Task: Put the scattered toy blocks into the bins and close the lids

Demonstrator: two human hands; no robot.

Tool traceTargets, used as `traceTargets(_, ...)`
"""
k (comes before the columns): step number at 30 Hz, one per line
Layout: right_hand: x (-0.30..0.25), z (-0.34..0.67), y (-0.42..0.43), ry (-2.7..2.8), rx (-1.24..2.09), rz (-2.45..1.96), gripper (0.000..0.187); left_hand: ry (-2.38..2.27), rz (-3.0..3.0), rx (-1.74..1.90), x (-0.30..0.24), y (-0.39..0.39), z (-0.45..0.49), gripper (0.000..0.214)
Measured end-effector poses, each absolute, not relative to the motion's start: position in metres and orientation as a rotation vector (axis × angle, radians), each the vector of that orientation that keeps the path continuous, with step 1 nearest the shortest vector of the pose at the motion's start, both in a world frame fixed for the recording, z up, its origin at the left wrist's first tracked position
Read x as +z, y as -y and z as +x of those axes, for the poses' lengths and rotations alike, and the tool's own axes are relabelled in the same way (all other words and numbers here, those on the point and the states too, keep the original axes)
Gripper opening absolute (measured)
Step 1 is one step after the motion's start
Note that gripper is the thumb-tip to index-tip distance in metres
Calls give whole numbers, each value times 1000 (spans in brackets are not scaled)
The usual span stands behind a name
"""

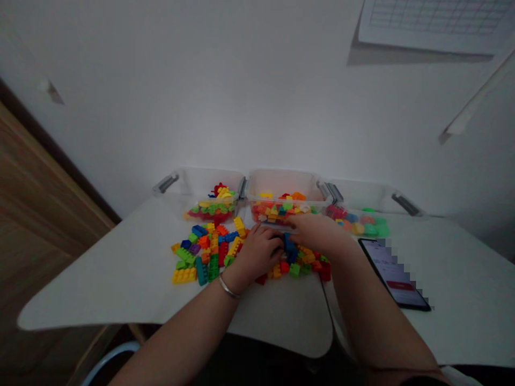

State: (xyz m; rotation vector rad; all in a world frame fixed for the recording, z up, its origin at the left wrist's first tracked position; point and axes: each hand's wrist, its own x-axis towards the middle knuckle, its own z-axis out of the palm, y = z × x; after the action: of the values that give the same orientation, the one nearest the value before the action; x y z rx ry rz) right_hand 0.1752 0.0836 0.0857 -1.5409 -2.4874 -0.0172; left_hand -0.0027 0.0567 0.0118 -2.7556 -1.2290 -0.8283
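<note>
Loose, colourful toy building bricks [223,252] lie in a wide pile on the white table. My left hand [261,251], with a bracelet at the wrist, is over the middle of the pile, its fingers curled in; what they hold is hidden. Just right of it, my right hand [314,231] reaches across from the right with fingers bent down around a blue building brick [288,244]. Its grip is partly hidden. The two hands are close together, in front of the middle clear plastic box [289,179], which holds mostly orange and yellow pieces.
A left clear box [201,177] and a right clear box [362,190] flank the middle one, both with colourful pieces. A phone [396,276] lies on the table [120,268] at the right. A wall stands behind; a printed sheet [434,24] hangs there.
</note>
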Motion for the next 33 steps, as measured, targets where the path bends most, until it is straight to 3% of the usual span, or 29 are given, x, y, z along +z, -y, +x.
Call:
traceTargets(3, 68, 173, -87, 2698, 30, -1534, 29, 1240, -2757, -836, 13, -57, -2, 7)
traceTargets(8, 67, 169, -90, 2740, 43, -1535, 17, 1267, -2766, -883, 13, -57, -1, 9)
traceTargets(16, 82, 175, -87, 2746, 126, -1442, 34, 1346, -2790, -1069, 15, -61, -8, 17)
traceTargets(23, 88, 173, -86, 2623, 288, -1297, 41, 1490, -2692, -1609, 16, -64, -10, 4)
traceTargets(28, 91, 167, -87, 2450, 608, -916, 53, 1516, -2656, -2082, 14, -69, -11, 7)
traceTargets(33, 91, 163, -91, 2197, 906, -737, 43, 1561, -2514, -2575, 20, -67, -9, 12)
